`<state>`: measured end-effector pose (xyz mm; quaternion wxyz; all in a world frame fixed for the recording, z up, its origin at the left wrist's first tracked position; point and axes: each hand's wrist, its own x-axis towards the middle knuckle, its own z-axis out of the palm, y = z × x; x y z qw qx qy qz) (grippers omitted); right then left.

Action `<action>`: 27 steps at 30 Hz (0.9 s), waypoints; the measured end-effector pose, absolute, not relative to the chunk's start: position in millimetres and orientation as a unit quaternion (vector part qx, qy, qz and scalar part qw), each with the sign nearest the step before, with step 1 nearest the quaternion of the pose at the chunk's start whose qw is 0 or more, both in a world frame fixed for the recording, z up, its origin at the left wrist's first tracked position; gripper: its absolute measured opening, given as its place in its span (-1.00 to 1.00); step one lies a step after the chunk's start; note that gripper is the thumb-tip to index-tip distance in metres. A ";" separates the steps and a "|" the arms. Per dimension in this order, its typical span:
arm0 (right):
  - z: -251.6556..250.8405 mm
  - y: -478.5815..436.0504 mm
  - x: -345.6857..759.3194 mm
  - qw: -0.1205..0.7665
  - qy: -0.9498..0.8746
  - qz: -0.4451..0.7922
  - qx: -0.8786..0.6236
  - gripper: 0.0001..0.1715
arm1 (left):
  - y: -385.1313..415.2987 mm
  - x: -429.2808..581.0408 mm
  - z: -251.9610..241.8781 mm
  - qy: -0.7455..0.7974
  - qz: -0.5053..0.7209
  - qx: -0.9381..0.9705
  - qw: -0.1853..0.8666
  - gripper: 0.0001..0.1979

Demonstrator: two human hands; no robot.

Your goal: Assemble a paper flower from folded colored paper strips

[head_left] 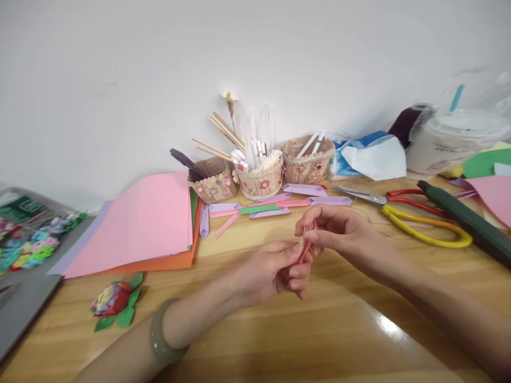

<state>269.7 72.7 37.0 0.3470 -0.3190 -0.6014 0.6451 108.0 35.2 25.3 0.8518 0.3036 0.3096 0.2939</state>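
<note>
My left hand (271, 271) and right hand (335, 231) are bare, and so are my left forearm (211, 311) and right forearm (435, 300) as far as the view reaches. The one thing I wear is a bangle (165, 334) on the left wrist: a thick, smooth, closed ring of pale grey-green, jade-like, plain and faintly glossy. My nails are too blurred to tell.

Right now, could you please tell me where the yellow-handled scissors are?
In the head view, the yellow-handled scissors lie on the table, right of the right hand, beside the red-handled scissors.
</note>
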 end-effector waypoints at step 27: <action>16.3 56.7 262.6 0.296 -0.882 0.217 -0.295 0.07 | 35.3 109.3 15.7 0.237 0.410 0.202 0.857 -0.79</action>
